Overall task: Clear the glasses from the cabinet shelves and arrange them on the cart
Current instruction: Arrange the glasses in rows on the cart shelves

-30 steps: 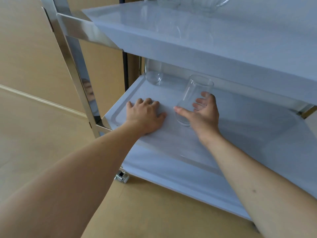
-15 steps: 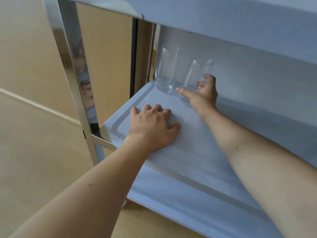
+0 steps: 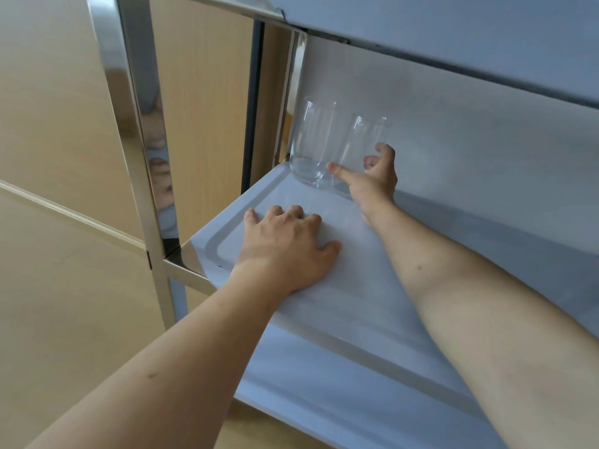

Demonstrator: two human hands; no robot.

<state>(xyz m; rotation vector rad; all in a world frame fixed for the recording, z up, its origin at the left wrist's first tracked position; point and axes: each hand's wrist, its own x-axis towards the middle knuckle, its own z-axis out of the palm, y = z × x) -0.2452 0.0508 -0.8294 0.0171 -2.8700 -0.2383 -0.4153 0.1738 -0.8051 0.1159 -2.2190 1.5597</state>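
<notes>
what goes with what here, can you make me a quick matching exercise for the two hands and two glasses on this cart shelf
Things:
1. left hand
2. right hand
3. left glass
4. right glass

States:
A. stands free by the shelf's back left corner
B. fingers curled round a glass
C. rests palm down on the shelf
D. held low down by a hand

Pairs: 1-C, 2-B, 3-A, 4-D

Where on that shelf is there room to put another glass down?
The wide bare stretch of the shelf right of the right hand, along the back wall, is free. The far left corner is crowded: two glasses stand close together, and the left hand covers the front left.
</notes>
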